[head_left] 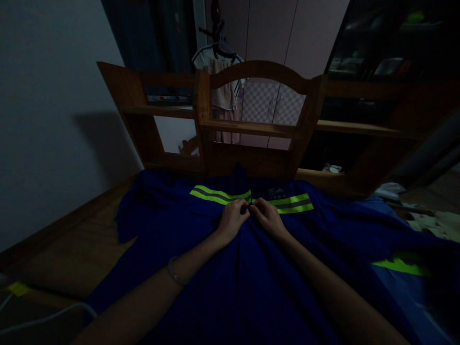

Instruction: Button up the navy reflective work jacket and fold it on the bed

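A dark blue work jacket [194,230] lies spread out in front of me, with yellow-green and grey reflective strips [294,203] across its chest. My left hand [233,218] pinches the front edge of the jacket at chest height, just below the strip. Close beside it, my right hand [268,215] pinches the facing edge, its fingertips almost meeting the left ones. Whatever fastener sits between the fingertips is too dark and small to make out. A bracelet [176,272] is on my left wrist.
Behind the jacket stands a wooden shelf unit [251,127] with an arched top. Clothes [223,72] hang on a rack beyond it, before a pale wardrobe [269,33]. At left are a wall [53,96] and a white cable [50,316]. Light blue cloth [402,292] lies at lower right.
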Tool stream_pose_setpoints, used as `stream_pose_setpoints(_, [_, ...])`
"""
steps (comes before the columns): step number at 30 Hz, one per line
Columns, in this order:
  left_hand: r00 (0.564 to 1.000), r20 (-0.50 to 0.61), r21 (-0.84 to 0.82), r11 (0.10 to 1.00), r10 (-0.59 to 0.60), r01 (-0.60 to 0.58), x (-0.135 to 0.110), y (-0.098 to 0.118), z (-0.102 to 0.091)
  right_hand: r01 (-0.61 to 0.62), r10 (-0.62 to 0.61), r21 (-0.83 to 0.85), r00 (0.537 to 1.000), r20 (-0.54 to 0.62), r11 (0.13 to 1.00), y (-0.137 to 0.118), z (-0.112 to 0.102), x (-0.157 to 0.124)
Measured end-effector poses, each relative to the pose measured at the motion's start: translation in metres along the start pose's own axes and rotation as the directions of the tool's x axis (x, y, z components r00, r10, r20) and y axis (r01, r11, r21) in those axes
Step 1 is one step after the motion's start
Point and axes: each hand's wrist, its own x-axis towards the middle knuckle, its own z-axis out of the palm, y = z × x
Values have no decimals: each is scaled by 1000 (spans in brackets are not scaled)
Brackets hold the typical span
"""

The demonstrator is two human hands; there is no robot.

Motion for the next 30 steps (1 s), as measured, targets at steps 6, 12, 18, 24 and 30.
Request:
stream_pose_setpoints(6, [999, 48, -109, 994, 4, 2, 6, -5, -7, -73, 72, 168, 997, 12, 983, 10, 3, 2])
stream_pose_setpoints(12, [992, 79, -259, 959, -99, 116, 10, -16, -2, -147, 157, 341, 988, -2, 928, 17, 7, 8])
stream_pose_setpoints(18, [984, 100, -356, 919, -145, 172, 13, -26, 6, -213, 222, 431, 975, 30, 877, 21, 7, 11])
stream_pose_setpoints(24, [975, 105, -396, 892, -194, 220, 15, -28, 8, -203, 223, 397, 975, -5, 895, 22, 10, 10])
stream_pose_setpoints(30, [887, 303, -359, 820, -348, 445, 8, -25, 4, -70, 99, 173, 981, -166, 982, -7, -3, 5])
